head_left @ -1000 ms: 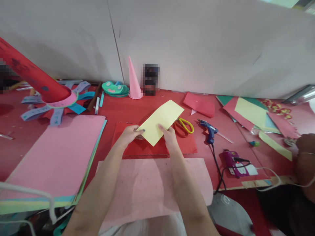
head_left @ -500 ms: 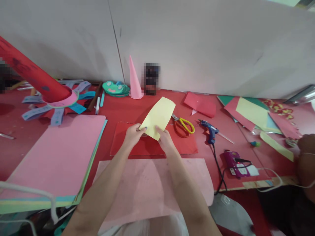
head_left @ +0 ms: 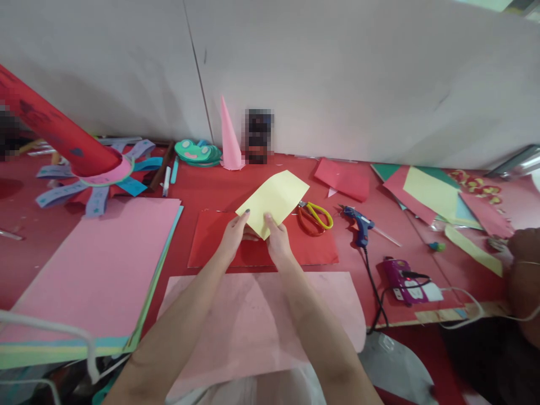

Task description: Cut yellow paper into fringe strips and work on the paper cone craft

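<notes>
L hand [head_left: 233, 235] & R hand [head_left: 278, 237] both grip near edge of yellow paper [head_left: 276, 197], thumbs on top, other fingers mostly hidden underneath. Paper is held up, slightly bent, partly over red board [head_left: 310, 247]. Scissors [head_left: 313, 211] w/ yellow & red handles just R of it; can't quite tell if paper touches blades. Glue gun [head_left: 361, 225] farther R, pink cone [head_left: 230, 140] upright nr wall [head_left: 337, 79], pink sheets [head_left: 101, 264] stacked at L.
</notes>
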The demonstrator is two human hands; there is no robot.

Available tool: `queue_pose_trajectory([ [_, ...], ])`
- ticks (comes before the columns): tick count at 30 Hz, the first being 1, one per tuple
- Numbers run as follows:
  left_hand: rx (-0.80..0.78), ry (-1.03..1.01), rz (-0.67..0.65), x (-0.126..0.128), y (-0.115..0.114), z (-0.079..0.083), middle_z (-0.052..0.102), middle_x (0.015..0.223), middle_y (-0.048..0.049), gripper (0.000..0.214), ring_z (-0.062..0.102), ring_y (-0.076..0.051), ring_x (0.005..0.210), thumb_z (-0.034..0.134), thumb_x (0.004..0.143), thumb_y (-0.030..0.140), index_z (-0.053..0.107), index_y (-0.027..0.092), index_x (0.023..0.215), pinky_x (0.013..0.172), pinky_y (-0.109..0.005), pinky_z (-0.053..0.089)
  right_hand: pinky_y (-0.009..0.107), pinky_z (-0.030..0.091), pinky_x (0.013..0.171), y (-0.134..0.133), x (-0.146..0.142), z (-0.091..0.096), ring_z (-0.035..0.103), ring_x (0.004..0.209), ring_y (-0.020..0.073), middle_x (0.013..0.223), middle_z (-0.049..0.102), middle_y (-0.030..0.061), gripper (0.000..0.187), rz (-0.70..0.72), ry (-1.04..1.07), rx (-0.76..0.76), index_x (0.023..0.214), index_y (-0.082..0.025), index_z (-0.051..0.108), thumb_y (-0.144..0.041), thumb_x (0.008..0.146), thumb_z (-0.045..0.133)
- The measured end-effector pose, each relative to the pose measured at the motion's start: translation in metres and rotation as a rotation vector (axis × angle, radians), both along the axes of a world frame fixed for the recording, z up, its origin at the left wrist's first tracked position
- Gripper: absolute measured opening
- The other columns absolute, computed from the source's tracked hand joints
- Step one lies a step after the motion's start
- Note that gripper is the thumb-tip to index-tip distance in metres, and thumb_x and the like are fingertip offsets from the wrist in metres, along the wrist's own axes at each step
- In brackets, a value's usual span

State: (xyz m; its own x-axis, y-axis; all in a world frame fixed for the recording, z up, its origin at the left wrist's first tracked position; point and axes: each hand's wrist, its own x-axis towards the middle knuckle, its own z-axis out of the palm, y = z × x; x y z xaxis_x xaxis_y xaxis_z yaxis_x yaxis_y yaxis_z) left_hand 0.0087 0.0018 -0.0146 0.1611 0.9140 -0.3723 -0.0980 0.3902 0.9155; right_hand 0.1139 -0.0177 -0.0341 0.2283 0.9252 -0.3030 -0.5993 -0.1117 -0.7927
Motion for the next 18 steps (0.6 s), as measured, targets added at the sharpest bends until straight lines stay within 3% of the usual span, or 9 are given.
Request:
queue_pose_trajectory([
  [3,-0.016,0.116,-0.061,0.006,-0.004,0.002,0.064,0.055,-0.0029,0.033,0.063,-0.018,0.051,0.056,0.078,0.045,0.062,0.013,0.083,0.051,-0.029,0.053,0.025,0.052,0.056,-0.002,-0.005,0.000,0.064,0.067,0.0155,0.080,0.070,0.0029,0.026,-0.024,-0.045,-0.034,0.082,-0.018,0.065,-0.042,0.073,0.067],
  [7,-0.013,0.171,-0.188,0.012,-0.009,0.002,0.060,0.048,-0.0008,0.026,0.059,-0.015,0.044,0.060,0.078,0.037,0.058,0.015,0.065,0.049,-0.026,0.050,0.023,0.033,0.031,-0.005,-0.006,0.005,0.041,0.033,0.0088,0.043,0.047,-0.0061,0.035,-0.013,-0.074,-0.120,0.067,-0.019,0.055,-0.052,0.071,0.066],
  [11,0.006,0.135,-0.290,0.016,-0.011,0.000,0.058,0.044,-0.0004,0.038,0.056,-0.012,0.040,0.065,0.074,0.045,0.053,0.015,0.054,0.046,-0.024,0.048,0.022,0.024,0.025,-0.006,-0.005,0.013,0.029,0.024,0.0068,0.033,0.033,-0.0103,0.042,-0.009,-0.100,-0.138,0.061,-0.021,0.045,-0.058,0.074,0.060],
  [18,0.080,0.097,-0.322,0.016,-0.009,-0.005,0.055,0.042,0.0016,0.043,0.052,-0.010,0.037,0.065,0.071,0.053,0.050,0.016,0.055,0.043,-0.022,0.043,0.019,0.022,0.023,-0.007,-0.005,0.018,0.028,0.019,0.0066,0.025,0.031,-0.0103,0.048,0.012,-0.106,-0.174,0.054,-0.021,0.039,-0.060,0.075,0.057],
])
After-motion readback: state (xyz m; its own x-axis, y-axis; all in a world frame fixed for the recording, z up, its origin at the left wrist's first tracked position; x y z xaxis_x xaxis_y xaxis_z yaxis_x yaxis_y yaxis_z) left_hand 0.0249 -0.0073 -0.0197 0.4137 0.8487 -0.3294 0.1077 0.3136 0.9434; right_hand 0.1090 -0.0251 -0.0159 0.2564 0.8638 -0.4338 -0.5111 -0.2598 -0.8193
